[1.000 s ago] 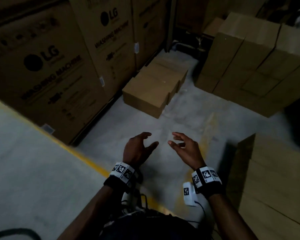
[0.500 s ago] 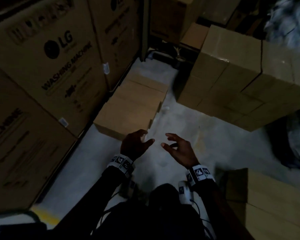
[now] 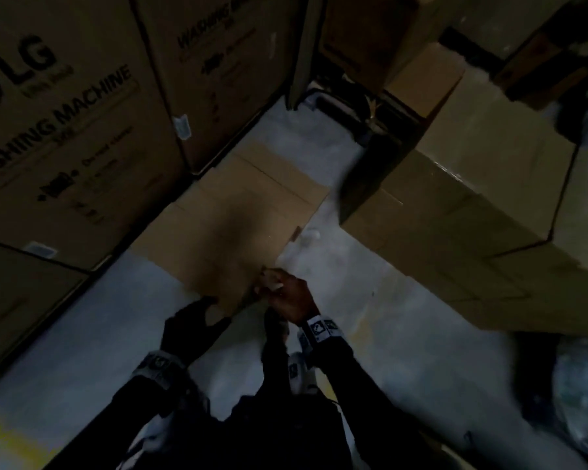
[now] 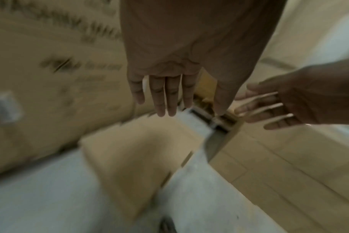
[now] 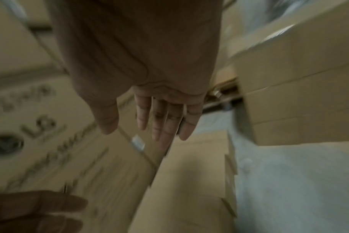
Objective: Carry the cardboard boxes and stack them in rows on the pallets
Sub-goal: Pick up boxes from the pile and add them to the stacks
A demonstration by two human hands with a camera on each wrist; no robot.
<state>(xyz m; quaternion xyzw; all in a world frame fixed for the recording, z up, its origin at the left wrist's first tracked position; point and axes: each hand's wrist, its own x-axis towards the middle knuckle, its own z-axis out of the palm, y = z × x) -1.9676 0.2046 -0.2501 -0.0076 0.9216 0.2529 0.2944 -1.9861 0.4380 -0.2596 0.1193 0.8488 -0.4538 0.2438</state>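
Cardboard boxes (image 3: 224, 212) three in a floor row, left hand (image 4: 165, 88) and right hand (image 5: 161, 116) grips spread, empty

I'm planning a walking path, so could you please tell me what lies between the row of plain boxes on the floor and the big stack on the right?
Only bare grey floor between the row of boxes and the stack, in the head view.

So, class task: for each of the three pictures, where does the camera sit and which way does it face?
Head: on the head, facing down at the floor boxes; both forearms show.
Left wrist: along the left hand toward the boxes.
Right wrist: along the right hand toward the washing machine cartons.
Shared: each wrist view shows the other hand.
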